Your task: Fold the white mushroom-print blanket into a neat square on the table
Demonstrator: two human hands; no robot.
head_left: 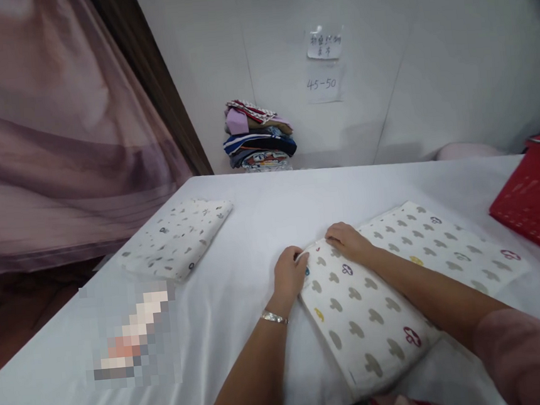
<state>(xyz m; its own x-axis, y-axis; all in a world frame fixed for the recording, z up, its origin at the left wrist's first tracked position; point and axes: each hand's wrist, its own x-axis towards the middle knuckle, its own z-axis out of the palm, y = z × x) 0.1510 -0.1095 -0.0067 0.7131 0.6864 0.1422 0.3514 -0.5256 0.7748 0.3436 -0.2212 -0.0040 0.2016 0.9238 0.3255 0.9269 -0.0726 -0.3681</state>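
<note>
A person's left hand (290,276) and right hand (350,244) gripped the far edge of a white, grey-mushroom-print cloth (359,311) on a white-covered table (252,213), its near panel running lengthwise toward the camera, left hand at the corner.

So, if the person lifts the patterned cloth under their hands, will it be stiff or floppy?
The patterned cloth will probably droop where unsupported, since it looks like soft fabric. It seems unlikely to roll or tip, because it lies mostly flat on the white-covered table.
</note>
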